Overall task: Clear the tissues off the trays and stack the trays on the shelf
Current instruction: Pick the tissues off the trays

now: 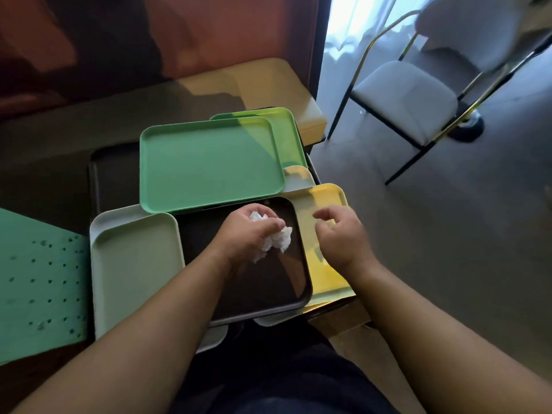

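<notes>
On the dark table (59, 150) against a reddish-brown wall, several flat plastic trays overlap. At centre lies a dark brown rectangular tray (263, 282); over it the left hand (248, 234) has its grip clamped on a crumpled white tissue (276, 242). At three o'clock from it the right hand (340, 234) hovers over a yellow plastic tray (325, 276), its grip apart, fingers loosely curled and holding nothing. At nine o'clock from the brown tray sits a pale sage-green tray (134, 264), and at twelve o'clock a mint-green tray (206, 165) overlaps a second green tray (286, 130) behind it. A green perforated panel (38, 282) lies at the far left. At two o'clock, on the grey floor (448, 264), stand grey cushioned chairs with black-and-gold metal legs (406, 97) beside a bright curtained window (352, 22).
</notes>
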A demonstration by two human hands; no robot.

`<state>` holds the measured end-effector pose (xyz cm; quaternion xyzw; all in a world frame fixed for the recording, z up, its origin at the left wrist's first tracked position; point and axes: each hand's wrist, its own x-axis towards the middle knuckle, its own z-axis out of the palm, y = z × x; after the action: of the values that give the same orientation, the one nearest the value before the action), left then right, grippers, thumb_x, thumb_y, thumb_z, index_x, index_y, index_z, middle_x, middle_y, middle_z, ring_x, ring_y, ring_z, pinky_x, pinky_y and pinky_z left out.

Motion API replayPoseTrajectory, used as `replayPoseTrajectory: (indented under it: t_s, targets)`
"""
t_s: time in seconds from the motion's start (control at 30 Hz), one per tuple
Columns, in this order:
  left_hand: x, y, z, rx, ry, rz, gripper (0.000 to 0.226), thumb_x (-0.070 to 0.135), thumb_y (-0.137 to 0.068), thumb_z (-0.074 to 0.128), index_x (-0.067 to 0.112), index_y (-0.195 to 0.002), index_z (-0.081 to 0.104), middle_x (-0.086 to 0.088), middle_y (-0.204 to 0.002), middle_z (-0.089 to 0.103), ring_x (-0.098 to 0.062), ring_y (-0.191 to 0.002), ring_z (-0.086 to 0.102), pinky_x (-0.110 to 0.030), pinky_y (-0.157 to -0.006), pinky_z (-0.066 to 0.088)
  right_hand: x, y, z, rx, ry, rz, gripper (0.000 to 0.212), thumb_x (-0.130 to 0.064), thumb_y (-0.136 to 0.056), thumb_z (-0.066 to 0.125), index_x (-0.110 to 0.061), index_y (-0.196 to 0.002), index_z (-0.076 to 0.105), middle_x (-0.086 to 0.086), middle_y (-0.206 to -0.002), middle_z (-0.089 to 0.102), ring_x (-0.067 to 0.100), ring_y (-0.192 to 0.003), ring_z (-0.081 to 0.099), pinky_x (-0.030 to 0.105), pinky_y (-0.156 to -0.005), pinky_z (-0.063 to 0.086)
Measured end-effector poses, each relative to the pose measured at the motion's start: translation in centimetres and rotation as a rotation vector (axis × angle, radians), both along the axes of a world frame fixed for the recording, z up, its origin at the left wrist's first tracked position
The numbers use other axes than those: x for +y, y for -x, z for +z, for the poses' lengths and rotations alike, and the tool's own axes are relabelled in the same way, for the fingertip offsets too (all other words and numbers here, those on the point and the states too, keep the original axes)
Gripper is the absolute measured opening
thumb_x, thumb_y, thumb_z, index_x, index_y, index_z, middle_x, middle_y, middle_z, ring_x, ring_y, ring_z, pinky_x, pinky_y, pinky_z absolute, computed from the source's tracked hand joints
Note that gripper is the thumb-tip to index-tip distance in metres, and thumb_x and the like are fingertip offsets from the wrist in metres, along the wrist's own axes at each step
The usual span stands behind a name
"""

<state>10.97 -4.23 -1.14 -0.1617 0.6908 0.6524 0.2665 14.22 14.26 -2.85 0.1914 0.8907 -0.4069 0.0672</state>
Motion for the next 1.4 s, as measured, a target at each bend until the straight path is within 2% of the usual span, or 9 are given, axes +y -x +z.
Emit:
replayPoseTrajectory:
  t_s: [0.13, 0.27, 0.57, 0.73, 0.9, 1.03, 1.13, 1.27, 1.4]
  targets:
    - [0.6, -0.4, -0.1, 0.017, 0.030, -0.024, 0.019, -0.001, -0.079, 0.071, 0.014, -0.076, 0.060, -0.009, -0.071, 0.060, -0.016, -0.047, 0.059, -0.024, -0.043, 0.044, 2.0, -1.6, -2.3, -0.286, -0.385, 0.184, 0.048, -0.028, -0.097, 0.056, -0.027, -0.145, 0.051, 0.003, -0.140, 0.044, 0.025, -0.103, 0.062, 0.044, -0.086, 0.058]
    - [1.0, -0.8, -0.1, 0.005, -0.031, -0.027, 0.023, -0.003, -0.075, 0.072, 0.018, -0.081, 0.063, -0.014, -0.082, 0.063, -0.025, -0.060, 0.064, -0.031, -0.052, 0.050, 1.7, -2.3, -3.2, -0.188, -0.435, 0.233, 0.027, -0.029, -0.101, 0.055, -0.021, -0.124, 0.065, 0.002, -0.119, 0.056, 0.023, -0.091, 0.061, 0.042, -0.080, 0.058]
    - [5.4, -0.8, 2.2, -0.146, -0.443, 0.094, 0.026, 0.006, -0.093, 0.058, 0.007, -0.118, 0.065, -0.016, -0.090, 0.066, -0.021, -0.063, 0.064, -0.024, -0.046, 0.049, -0.9, -3.1, 6.1, 0.348, 0.592, -0.082, 0.003, -0.017, -0.100, 0.062, -0.015, -0.101, 0.063, 0.015, -0.098, 0.067, 0.035, -0.091, 0.069, 0.047, -0.078, 0.061]
    - [11.0, -2.5, 4.2, -0.397, -0.659, -0.047, 0.042, 0.044, -0.101, 0.050, 0.006, -0.106, 0.068, -0.011, -0.085, 0.073, -0.020, -0.082, 0.072, -0.031, -0.080, 0.057, 1.5, -4.9, 5.7, 0.591, 0.174, -0.048, 0.012, -0.022, -0.101, 0.054, -0.029, -0.101, 0.063, -0.022, -0.103, 0.057, 0.025, -0.101, 0.061, 0.052, -0.083, 0.054]
    - [16.6, -4.4, 4.6, -0.516, -0.705, -0.131, 0.074, 0.068, -0.094, 0.041, 0.006, -0.123, 0.067, -0.015, -0.108, 0.073, -0.026, -0.104, 0.071, -0.036, -0.094, 0.053, 6.9, -8.0, 4.3, 0.577, -0.139, 0.090, 0.052, -0.049, -0.103, 0.036, -0.015, -0.134, 0.060, 0.004, -0.134, 0.064, 0.026, -0.131, 0.055, 0.056, -0.106, 0.040]
    - [23.0, -6.3, 3.6, -0.619, -0.693, -0.203, 0.101, 0.079, -0.085, 0.046, -0.002, -0.145, 0.049, -0.024, -0.150, 0.049, -0.031, -0.138, 0.051, -0.043, -0.116, 0.039, 13.3, -10.0, 4.4, 0.603, -0.068, 0.046, 0.043, -0.042, -0.104, 0.044, -0.008, -0.115, 0.068, 0.010, -0.108, 0.070, 0.022, -0.102, 0.063, 0.043, -0.088, 0.049]
    - [27.6, -7.7, 1.7, -0.623, -0.484, -0.348, 0.089, 0.077, -0.089, 0.037, 0.002, -0.127, 0.063, -0.023, -0.125, 0.068, -0.031, -0.120, 0.063, -0.043, -0.100, 0.049, 18.7, -10.3, 3.4, 0.473, -0.019, 0.049, 0.032, -0.016, -0.101, 0.049, -0.009, -0.071, 0.060, 0.004, -0.064, 0.059, 0.020, -0.060, 0.053, 0.036, -0.056, 0.036]
    - [31.5, -10.1, -2.4, -0.571, -0.216, -0.607, 0.066, 0.065, -0.100, 0.028, 0.012, -0.117, 0.063, -0.010, -0.098, 0.075, -0.026, -0.086, 0.074, -0.036, -0.074, 0.054, 24.5, -12.9, -2.7, 0.095, 0.002, -0.243, 0.032, -0.026, -0.103, 0.047, -0.025, -0.071, 0.048, -0.005, -0.070, 0.054, 0.013, -0.065, 0.049, 0.031, -0.062, 0.031]
    - [33.4, -11.9, -6.5, -0.487, -0.142, -0.566, 0.029, 0.011, -0.102, 0.044, 0.008, -0.124, 0.063, -0.012, -0.094, 0.068, -0.023, -0.080, 0.068, -0.034, -0.067, 0.054, 26.7, -15.2, -7.7, -0.101, 0.100, -0.494, 0.037, -0.020, -0.102, 0.046, -0.019, -0.065, 0.038, -0.003, -0.061, 0.045, 0.017, -0.060, 0.041, 0.040, -0.062, 0.036]
